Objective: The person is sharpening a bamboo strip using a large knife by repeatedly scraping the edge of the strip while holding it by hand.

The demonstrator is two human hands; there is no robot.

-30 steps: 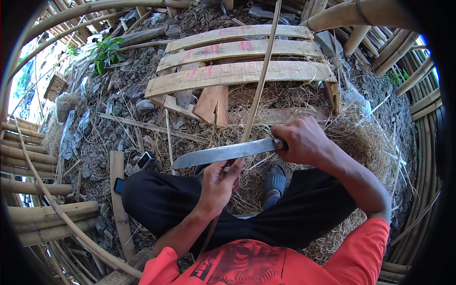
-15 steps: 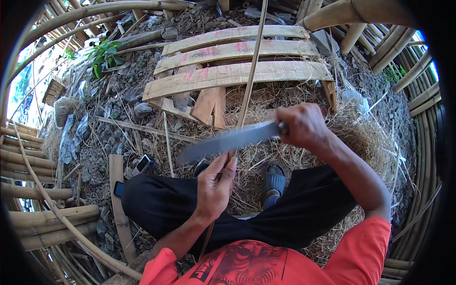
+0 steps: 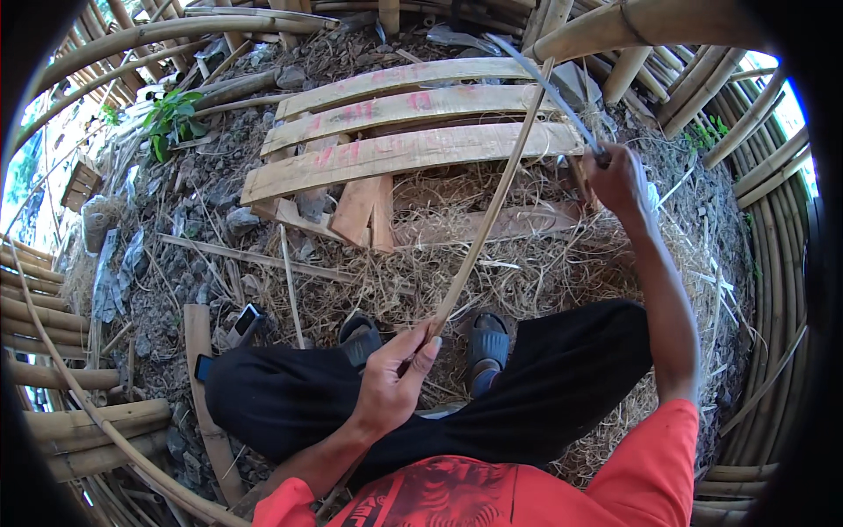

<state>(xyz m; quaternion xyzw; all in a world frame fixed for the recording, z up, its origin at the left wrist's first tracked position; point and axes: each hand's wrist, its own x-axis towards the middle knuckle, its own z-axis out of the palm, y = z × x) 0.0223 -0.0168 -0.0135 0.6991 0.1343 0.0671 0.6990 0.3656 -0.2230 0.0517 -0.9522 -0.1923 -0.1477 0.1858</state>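
A long, thin bamboo strip (image 3: 493, 211) slants away from me to the far right. My left hand (image 3: 392, 379) is closed on its near part, thumb and fingers pinching it between my knees. Out at the far right, my right hand (image 3: 620, 183) grips the handle of a machete (image 3: 569, 110). Its long blade points up and to the left, crossing the strip near the far end; whether it touches the strip I cannot tell. Beyond my hands lies a low wooden slatted platform (image 3: 421, 145), with the strip passing over its right part.
Shavings (image 3: 527, 263) litter the ground around my sandals (image 3: 488, 341). To the left lie a flat bamboo piece (image 3: 211, 400), a small boxy device (image 3: 244, 323) and a phone-like object (image 3: 203, 367). Bamboo poles (image 3: 764, 263) wall both sides, and a thick bamboo pole (image 3: 650, 25) crosses the far right.
My right hand has carried the machete away from my left hand, out toward the strip's far end. The strip now leans further right, still in my left hand.
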